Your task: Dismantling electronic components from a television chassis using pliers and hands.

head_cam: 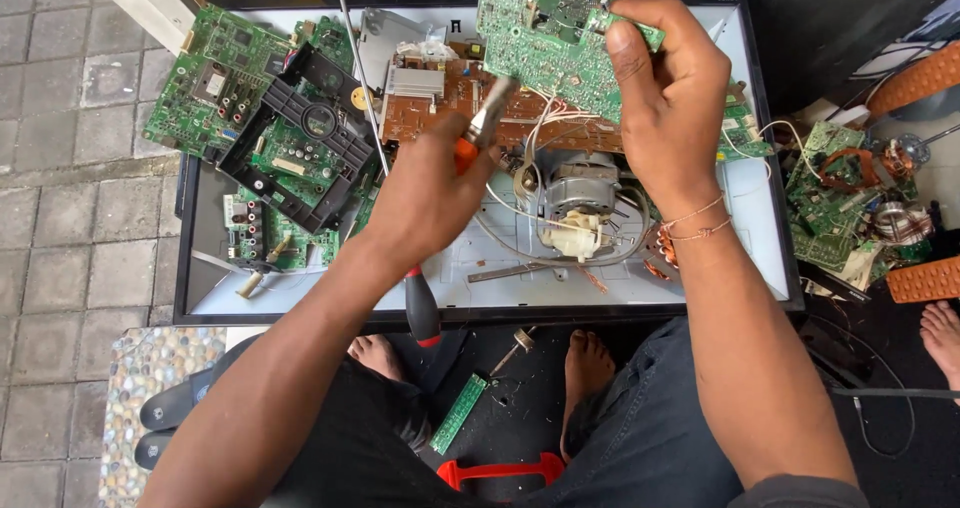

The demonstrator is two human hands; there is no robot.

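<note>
Dark-trousered knees frame the scene; right hand [665, 93] grips a green circuit board [545, 43] at twelve o'clock, left hand [430, 193] clasps red-handled pliers [480, 133], mid-stripping; a steady bite comes next.

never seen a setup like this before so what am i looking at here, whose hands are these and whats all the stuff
This is one picture from a camera worn on a person's head, looking down at their own two bare hands. No machine is involved. The person sits with bare feet on a dark mat.

The right hand holds up a green circuit board by its edge. The left hand grips a tool with an orange and metal body, its tip touching that board; what kind of tool it is cannot be told for sure.

Below them lies a flat black-framed tray, perhaps an old screen housing. On it lie more green boards, a brown board, a black plastic frame and a small motor with wires. A red-and-black screwdriver rests at the tray's near edge.
</note>
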